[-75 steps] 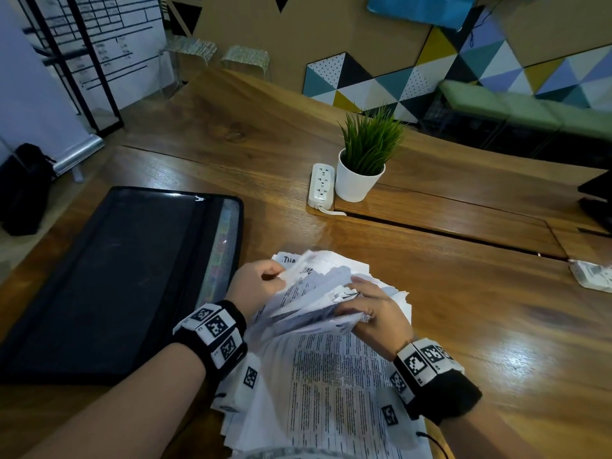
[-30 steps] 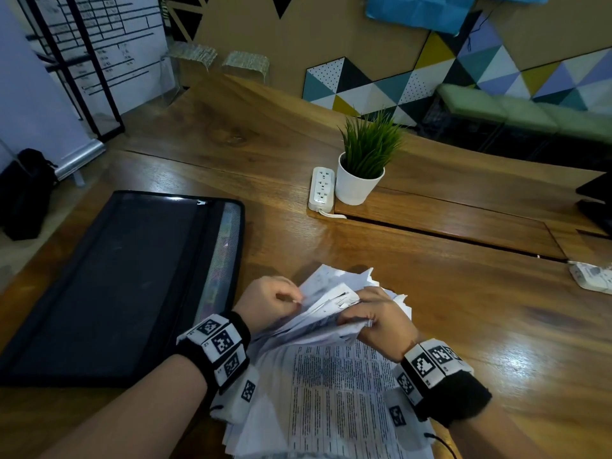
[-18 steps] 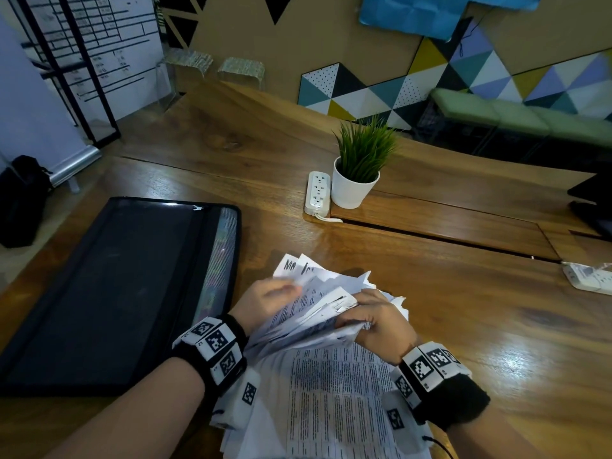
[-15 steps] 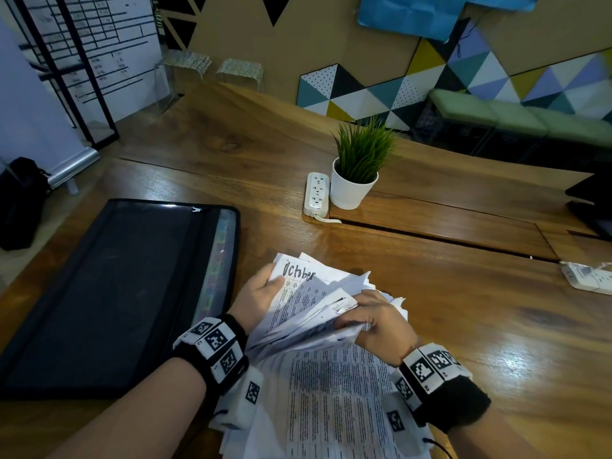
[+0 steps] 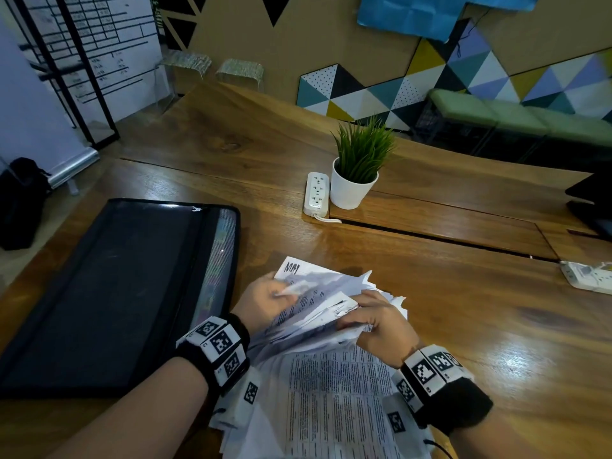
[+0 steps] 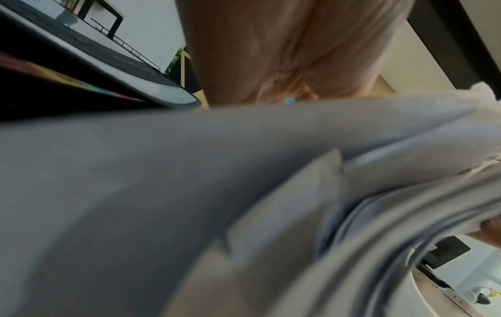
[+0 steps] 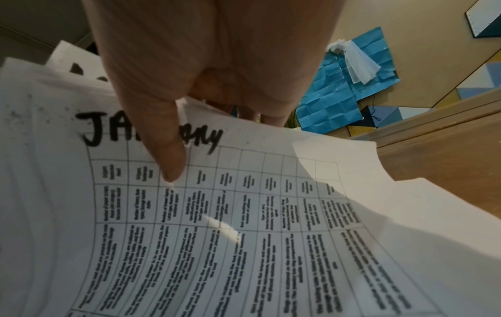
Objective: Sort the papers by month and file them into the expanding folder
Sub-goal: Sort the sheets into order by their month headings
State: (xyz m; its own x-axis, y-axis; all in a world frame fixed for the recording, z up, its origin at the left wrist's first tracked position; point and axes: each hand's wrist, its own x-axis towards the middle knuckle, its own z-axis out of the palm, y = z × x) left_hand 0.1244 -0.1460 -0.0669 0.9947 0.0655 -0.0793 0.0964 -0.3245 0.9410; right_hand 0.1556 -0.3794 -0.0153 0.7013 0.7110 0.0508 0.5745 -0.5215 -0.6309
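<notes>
Head view shows a person at a wooden table [image 5: 463,326] with a loose stack of papers [image 5: 331,392] lying near the front edge, between both arms. The right hand [image 5: 381,326] grips a lifted bundle of sheets — its thumb lies on top and the other fingers are curled under the bundle. From the right wrist camera the thumb [image 7: 168,150] presses on a printed table sheet [image 7: 244,236] with "January" handwritten at its head, partly covered by the thumb. The left hand [image 5: 265,299] pinches the corner of one sheet in the fanned bundle; this corner is blurred, so I cannot tell exactly how the fingertips lie. Behind it, a further sheet [image 5: 308,270] stands up with handwritten letters that look like "MAY". The left wrist camera sees mostly grey, blurred paper.

The black expanding folder [image 5: 109,293] lies flat on the table just left of the papers — its coloured pocket edges face the left hand. Farther back, a white power strip [image 5: 317,193] lies just beside a small potted plant [image 5: 356,173].
</notes>
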